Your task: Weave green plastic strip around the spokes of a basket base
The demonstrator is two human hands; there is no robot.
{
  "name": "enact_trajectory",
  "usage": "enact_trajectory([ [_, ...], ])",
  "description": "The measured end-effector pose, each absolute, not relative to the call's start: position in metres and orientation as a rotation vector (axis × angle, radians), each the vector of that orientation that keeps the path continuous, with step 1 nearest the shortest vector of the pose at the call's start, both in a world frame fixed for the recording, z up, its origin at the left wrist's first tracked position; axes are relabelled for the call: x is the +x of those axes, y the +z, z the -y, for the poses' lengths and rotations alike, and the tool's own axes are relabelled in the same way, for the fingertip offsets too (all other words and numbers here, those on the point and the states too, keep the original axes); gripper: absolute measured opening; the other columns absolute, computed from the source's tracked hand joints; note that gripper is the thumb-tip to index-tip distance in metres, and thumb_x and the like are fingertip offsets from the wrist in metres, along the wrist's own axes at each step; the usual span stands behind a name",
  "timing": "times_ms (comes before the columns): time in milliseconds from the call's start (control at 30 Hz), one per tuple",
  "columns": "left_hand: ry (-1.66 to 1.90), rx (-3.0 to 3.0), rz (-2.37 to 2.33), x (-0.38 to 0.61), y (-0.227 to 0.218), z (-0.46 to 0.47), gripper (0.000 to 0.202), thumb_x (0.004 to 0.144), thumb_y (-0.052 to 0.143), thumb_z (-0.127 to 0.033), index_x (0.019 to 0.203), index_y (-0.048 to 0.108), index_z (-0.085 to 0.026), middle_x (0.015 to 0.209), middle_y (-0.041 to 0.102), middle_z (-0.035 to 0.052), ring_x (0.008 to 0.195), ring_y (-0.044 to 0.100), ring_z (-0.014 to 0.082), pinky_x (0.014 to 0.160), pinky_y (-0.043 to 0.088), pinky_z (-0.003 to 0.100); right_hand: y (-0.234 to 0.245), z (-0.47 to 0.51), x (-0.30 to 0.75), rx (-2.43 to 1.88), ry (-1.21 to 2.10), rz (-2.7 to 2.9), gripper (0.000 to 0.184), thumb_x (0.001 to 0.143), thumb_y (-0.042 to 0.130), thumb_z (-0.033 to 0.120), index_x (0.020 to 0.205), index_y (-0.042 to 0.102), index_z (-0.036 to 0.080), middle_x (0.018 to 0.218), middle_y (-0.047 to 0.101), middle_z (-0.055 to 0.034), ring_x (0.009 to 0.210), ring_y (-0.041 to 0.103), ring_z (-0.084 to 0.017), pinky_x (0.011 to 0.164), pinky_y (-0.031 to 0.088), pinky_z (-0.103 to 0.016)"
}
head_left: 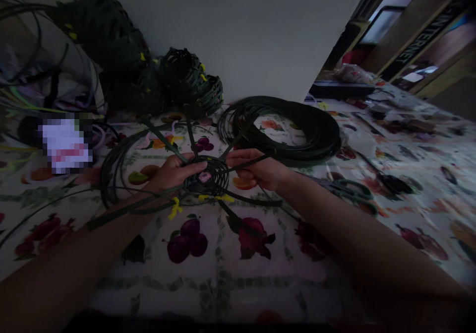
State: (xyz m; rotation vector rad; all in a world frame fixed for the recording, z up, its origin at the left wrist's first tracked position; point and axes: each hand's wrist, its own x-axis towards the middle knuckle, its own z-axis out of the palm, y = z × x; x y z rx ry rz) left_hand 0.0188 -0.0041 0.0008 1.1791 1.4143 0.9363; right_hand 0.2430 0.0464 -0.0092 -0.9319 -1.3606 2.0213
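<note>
The weave (205,178) sits mid-table, a round of dark strands with strips (165,141) radiating on all sides; the left hand (177,170) pinches its left rim, thumb on top; the right hand (256,169) is half curled at the right rim, a strip crossing it, though whether it grips anything I cannot tell; yellow ties (174,209) hang at the near rim.

Beyond it, the far strips reach towards the coil (323,132) and the baskets (182,75), so things crowd the far side; loose loops (107,169) lie to the left, scissors (353,190) just beyond the right forearm; nearer the person, between the forearms, is a broad stretch of cloth (219,253), the widest room about the weave.

The cloth is pale, printed with fruit and flowers, its right side blurred; a white wall (253,35) stands behind, ending right of the coil; past its edge are clutter (353,75) and a board (420,40) lettered "INTERNET"; the light is dim.
</note>
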Motion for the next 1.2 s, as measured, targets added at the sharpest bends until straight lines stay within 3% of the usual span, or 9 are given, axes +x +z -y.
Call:
enact_trajectory([
  [133,0.941,1.106,-1.403,0.020,0.002,0.004,0.032,0.065,0.083,-0.045,0.084,0.075,-0.022,0.090,0.077,0.0063,0.089,0.071,0.0294,0.069,0.058,0.033,-0.008,-0.046,0.240,-0.968,1.951,1.348,0.014,0.072,0.072,0.017,0.085,0.066,0.015,0.049,0.040,0.0088,0.040,0.019,-0.003,0.036,0.013,-0.019],
  [300,0.931,1.048,-1.426,0.024,0.005,0.005,0.036,0.058,0.088,-0.042,0.083,0.075,-0.020,0.090,0.078,0.0081,0.091,0.071,0.0318,0.072,0.059,0.035,-0.008,-0.050,0.245,-0.902,1.878,1.588,0.017,0.081,0.072,0.029,0.082,0.068,0.013,0.046,0.047,0.0062,0.041,0.034,-0.005,0.040,0.025,-0.019],
  [467,0.910,1.077,-1.365,0.025,0.006,0.006,0.033,0.062,0.086,-0.042,0.080,0.073,-0.019,0.087,0.077,0.0064,0.084,0.072,0.0275,0.067,0.059,0.031,-0.010,-0.057,0.251,-0.785,1.861,1.738,0.019,0.079,0.073,0.030,0.085,0.072,0.012,0.070,0.067,-0.0025,0.059,0.056,-0.009,0.055,0.042,-0.021],
  [667,0.854,1.060,-1.408,0.018,0.007,0.005,0.038,0.064,0.085,-0.044,0.094,0.073,-0.023,0.104,0.077,0.0064,0.095,0.072,0.0300,0.066,0.060,0.030,0.000,-0.050,0.247,-0.851,1.953,1.564,0.011,0.080,0.070,0.022,0.081,0.065,0.013,0.058,0.048,0.0052,0.047,0.031,-0.004,0.041,0.019,-0.018],
  [900,0.904,1.008,-1.426,0.022,0.012,0.010,0.040,0.062,0.087,-0.041,0.095,0.073,-0.023,0.103,0.077,0.0055,0.097,0.072,0.0303,0.067,0.060,0.030,0.003,-0.039,0.239,-0.865,1.965,1.439,0.019,0.081,0.073,0.031,0.081,0.058,0.018,0.052,0.027,0.0103,0.043,0.019,-0.005,0.039,0.013,-0.022],
  [1033,0.942,0.953,-1.434,0.026,0.011,0.009,0.045,0.060,0.088,-0.038,0.097,0.071,-0.020,0.103,0.077,0.0074,0.095,0.072,0.0296,0.066,0.058,0.029,0.002,-0.040,0.239,-0.903,1.879,1.471,0.023,0.078,0.076,0.032,0.077,0.058,0.017,0.052,0.030,0.0099,0.043,0.021,-0.004,0.040,0.014,-0.023],
  [1200,0.937,0.967,-1.346,0.031,0.012,0.010,0.040,0.062,0.087,-0.036,0.094,0.072,-0.017,0.097,0.078,0.0073,0.089,0.073,0.0256,0.068,0.058,0.029,0.004,-0.041,0.239,-0.984,1.747,1.540,0.024,0.076,0.078,0.032,0.072,0.062,0.014,0.055,0.043,0.0061,0.047,0.032,-0.004,0.043,0.021,-0.023],
])
